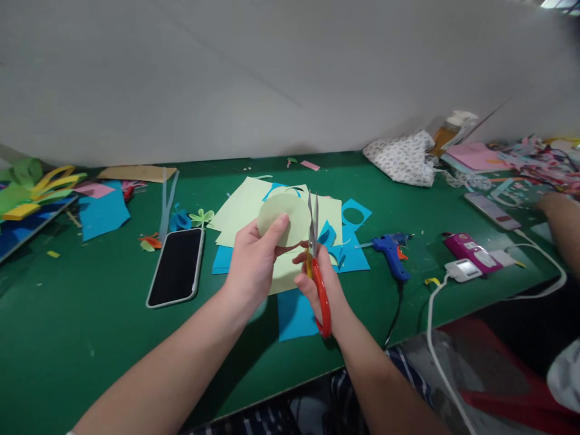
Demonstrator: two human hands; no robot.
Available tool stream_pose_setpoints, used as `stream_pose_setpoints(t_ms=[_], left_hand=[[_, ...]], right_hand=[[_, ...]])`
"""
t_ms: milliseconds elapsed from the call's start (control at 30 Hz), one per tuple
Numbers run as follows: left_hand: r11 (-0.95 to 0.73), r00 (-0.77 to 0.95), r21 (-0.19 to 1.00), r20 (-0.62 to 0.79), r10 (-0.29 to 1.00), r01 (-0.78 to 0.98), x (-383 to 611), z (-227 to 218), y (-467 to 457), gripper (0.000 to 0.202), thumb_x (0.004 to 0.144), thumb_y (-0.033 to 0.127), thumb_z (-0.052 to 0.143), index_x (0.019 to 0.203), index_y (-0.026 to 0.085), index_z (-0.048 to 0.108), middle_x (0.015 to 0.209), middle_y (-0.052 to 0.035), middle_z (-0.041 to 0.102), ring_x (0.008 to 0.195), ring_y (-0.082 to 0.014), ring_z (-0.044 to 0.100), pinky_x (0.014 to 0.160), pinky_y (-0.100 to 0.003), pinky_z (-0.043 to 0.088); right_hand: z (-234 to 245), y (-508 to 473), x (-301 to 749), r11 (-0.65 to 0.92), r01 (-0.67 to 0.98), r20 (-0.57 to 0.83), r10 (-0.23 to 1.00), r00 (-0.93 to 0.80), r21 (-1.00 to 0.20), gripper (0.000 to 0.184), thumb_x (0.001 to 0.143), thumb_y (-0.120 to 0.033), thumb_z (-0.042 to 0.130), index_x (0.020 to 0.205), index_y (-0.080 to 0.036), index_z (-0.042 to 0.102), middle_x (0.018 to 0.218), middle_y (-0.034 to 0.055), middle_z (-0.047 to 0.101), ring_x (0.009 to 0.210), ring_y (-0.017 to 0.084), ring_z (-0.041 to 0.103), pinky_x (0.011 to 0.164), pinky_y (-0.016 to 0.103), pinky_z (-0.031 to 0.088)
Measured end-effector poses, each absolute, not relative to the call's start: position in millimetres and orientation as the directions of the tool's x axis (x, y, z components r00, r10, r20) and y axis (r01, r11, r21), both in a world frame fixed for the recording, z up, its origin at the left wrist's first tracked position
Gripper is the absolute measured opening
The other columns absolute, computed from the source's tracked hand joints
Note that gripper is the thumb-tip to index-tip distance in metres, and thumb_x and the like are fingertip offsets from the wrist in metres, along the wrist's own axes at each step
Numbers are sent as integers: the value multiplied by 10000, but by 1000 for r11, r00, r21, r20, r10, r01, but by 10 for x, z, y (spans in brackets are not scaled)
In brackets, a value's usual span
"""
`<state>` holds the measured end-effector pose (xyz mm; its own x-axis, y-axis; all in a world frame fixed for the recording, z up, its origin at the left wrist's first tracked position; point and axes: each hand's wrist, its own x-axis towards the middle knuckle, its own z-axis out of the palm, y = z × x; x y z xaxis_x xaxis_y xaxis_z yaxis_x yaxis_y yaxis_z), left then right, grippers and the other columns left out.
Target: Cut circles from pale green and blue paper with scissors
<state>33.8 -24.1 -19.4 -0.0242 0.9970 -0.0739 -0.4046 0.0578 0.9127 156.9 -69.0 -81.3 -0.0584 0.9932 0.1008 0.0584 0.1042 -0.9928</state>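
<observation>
Pale green paper disc, one: was pinched in the left hand by thumb and fingers, above loose paper sheets. Red-handled scissors, one pair: sat gripped in the right hand, blades upward beside the disc; contact could not be told.

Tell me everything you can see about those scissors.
The scissors have slim, metallic-looking grey blades and a red, plastic-looking handle, with a yellow part beside it. The right-hand grip holds them above the green table, blades slightly parted and pointing forward. The blades stand at the right edge of a pale green disc; whether they touch it is unclear.
</observation>
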Motion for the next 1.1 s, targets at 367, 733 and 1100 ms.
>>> stream_pose_setpoints(t_ms=[367, 733, 1100], left_hand=[[27, -39, 934, -44, 998, -357, 343, -242, -236, 299, 720, 417, 795, 875, 168, 735, 826, -31, 706, 753, -141, 655, 696, -261, 588], [91, 17, 952, -90, 996, -291, 359, -206, -255, 329, 706, 407, 802, 889, 140, 745, 864, -50, 723, 766, -177, 673, 727, -317, 595], [13, -76, 890, -54, 996, -456, 359, -214, -246, 234, 762, 383, 758, 886, 186, 732, 944, -42, 725, 832, -144, 654, 713, -234, 535]], right_hand=[[-817, -704, 1559, 111, 131, 105, 993, -51, -985, 678, 768, -731, 579, 1236, -258, 445, 958, 47, 597, 743, 184, 576, 631, 323, 492], [-808, -689, 1540, 77, 141, 76, 997, -8, -987, 649, 771, -755, 529, 1180, -257, 450, 898, 33, 606, 755, 205, 632, 610, 330, 539], [-831, -710, 1548, 84, 111, 75, 994, -85, -990, 673, 763, -686, 615, 1255, -269, 426, 992, 33, 577, 638, 131, 519, 594, 300, 460]])
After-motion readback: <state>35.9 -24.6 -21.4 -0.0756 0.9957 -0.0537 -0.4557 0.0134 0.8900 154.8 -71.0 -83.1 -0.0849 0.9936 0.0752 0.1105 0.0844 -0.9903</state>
